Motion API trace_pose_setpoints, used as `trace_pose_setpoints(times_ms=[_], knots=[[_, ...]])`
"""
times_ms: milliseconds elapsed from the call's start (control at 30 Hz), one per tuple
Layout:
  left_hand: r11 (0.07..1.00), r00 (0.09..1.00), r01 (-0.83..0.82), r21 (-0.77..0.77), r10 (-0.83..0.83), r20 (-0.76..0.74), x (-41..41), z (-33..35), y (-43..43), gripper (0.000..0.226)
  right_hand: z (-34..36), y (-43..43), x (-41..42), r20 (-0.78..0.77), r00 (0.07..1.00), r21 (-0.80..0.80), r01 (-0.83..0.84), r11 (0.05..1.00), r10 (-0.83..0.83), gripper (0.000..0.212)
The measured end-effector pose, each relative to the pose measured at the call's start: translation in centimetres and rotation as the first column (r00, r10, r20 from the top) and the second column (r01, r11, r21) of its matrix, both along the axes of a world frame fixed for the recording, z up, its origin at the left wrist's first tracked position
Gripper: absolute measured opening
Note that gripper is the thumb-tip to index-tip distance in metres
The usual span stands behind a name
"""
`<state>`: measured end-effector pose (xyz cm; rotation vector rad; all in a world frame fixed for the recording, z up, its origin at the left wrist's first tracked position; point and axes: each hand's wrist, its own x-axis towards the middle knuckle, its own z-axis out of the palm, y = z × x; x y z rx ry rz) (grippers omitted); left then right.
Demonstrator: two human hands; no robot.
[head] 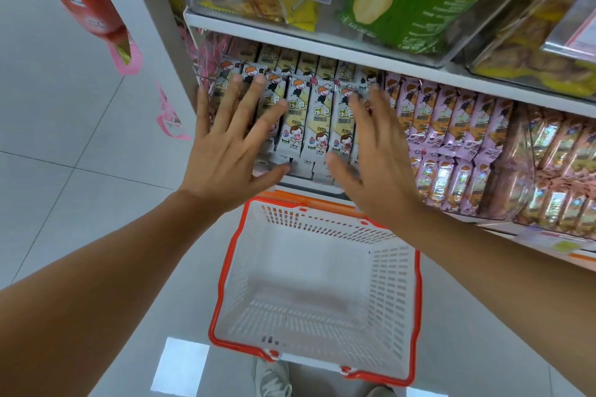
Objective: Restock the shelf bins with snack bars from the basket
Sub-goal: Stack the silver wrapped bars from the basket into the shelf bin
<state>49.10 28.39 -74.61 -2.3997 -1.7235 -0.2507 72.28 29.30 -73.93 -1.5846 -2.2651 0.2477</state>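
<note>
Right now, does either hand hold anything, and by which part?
Nothing is held: left hand and right hand spread open over the white-wrapped cartoon snack bars.

Both arms extend forward, bare along their visible length. The left forearm (96, 267) comes in from the near left and the right forearm (503, 271) from the near right, angling toward each other farther out. The left hand (225, 155) is flat, its back to the camera, fingers (248, 100) straight and spread wide, thumb out to the right. The right hand (380, 171) lies just beside it, also flat with straight fingers set closer together, thumb pointing left, slightly blurred. The two hands are apart.
</note>
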Motion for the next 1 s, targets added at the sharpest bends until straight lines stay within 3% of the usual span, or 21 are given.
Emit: trace_pose_setpoints(times_ms=[100,200,433,700,1000], knots=[[0.999,1.0,0.002,-0.049,-0.002,-0.006,0.7,0.4,0.5,0.081,-0.5,0.0,0.2,-0.22,0.964,-0.186,0.109,0.977,-0.15,0.078],[0.996,1.0,-0.005,-0.092,0.003,-0.019,0.8,0.1,0.7,0.08,-0.8,0.3,-1.1,-0.269,0.956,-0.221,0.058,0.974,-0.118,0.075],[0.998,0.999,0.047,-0.048,-0.047,0.011,1.2,0.0,0.6,0.078,-0.5,1.2,-0.9,-0.205,0.962,-0.101,0.161,0.982,-0.179,0.072],[0.993,0.995,0.103,-0.048,-0.103,0.002,3.0,-0.4,1.7,0.072,-0.6,5.2,-0.2,-0.061,0.995,-0.085,0.079,0.993,-0.084,0.065],[0.992,0.994,0.11,-0.053,-0.109,0.027,3.0,-0.2,1.3,0.071,-0.8,5.2,-0.7,-0.106,0.989,-0.032,0.102,0.994,-0.105,0.061]])
